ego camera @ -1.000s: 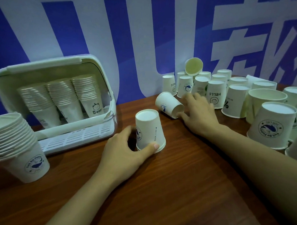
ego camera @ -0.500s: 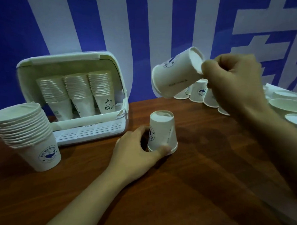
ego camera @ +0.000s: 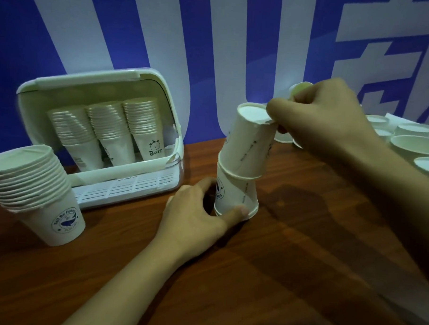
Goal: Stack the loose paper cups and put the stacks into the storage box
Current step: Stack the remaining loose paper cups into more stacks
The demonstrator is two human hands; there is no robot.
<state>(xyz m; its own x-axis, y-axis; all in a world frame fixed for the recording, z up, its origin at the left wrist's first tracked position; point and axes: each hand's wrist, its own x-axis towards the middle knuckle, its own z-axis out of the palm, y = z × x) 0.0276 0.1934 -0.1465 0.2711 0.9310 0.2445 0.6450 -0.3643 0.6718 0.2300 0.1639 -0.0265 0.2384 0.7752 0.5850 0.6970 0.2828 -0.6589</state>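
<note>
An upside-down paper cup [ego camera: 234, 197] stands on the brown table, and my left hand [ego camera: 196, 215] grips its base from the left. A second upside-down cup [ego camera: 248, 141] sits tilted over it, partly slid down. My right hand [ego camera: 326, 113] pinches that upper cup at its top rim. The white storage box [ego camera: 162, 86] stands open at the back left with three stacks of cups [ego camera: 109, 130] inside. A tall upside-down stack [ego camera: 32, 191] rests on the table at the far left.
Several loose cups [ego camera: 415, 144] stand at the right edge behind my right arm. A blue and white banner wall [ego camera: 214, 39] closes the back. Bare wooden table [ego camera: 290, 264] lies in front of the two cups.
My right hand lifted a cup lying on its side from the table, carried it left and lowered it mouth-down over the cup held by my left hand. The view has shifted slightly.
</note>
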